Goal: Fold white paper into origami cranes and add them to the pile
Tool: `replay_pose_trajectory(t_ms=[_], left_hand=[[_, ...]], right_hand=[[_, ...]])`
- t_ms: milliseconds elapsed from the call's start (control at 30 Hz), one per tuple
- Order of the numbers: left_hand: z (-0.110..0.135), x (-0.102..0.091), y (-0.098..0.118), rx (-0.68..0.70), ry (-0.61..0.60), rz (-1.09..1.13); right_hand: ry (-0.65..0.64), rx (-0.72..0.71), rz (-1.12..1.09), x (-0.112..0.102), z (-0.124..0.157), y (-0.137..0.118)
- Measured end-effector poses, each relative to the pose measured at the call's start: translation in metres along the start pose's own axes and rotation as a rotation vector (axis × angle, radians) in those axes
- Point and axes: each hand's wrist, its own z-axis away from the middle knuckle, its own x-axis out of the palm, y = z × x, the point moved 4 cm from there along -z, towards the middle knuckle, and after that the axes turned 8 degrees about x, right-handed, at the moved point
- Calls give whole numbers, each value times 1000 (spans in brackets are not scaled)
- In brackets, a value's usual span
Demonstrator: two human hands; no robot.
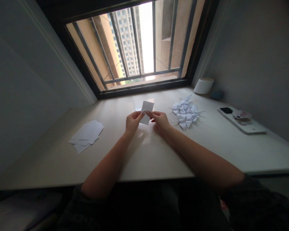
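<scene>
Between my two hands, just above the middle of the white table, is a small rectangular piece of white paper (147, 106). My left hand (133, 121) pinches its left side, thumb on the front face. From the right, my right hand (161, 119) grips the same paper, its thumb close to the left one. The fingers behind the paper are partly hidden. Flat sheets of white paper (88, 133) lie in a loose stack to the left. Right of my hands sits a heap of folded white paper pieces (186, 113) with pointed ends.
A phone (242, 121) with a round grip on its back lies at the right. Behind it stand a white cup-like container (203, 85) and a small dark blue object (216, 95). A barred window (144, 86) rises beyond the white table (144, 160).
</scene>
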Motion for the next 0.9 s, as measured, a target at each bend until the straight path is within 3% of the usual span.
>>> replay_pose_trajectory(t_ms=[400, 600, 900], left_hand=[[-7, -9, -10, 25, 60, -162], [-8, -14, -8, 11, 110, -163], [-7, -11, -12, 7, 45, -149]], right_hand=[[33, -7, 44, -3, -4, 1], [-83, 10, 13, 2, -3, -4], [-12, 10, 18, -3, -4, -3]])
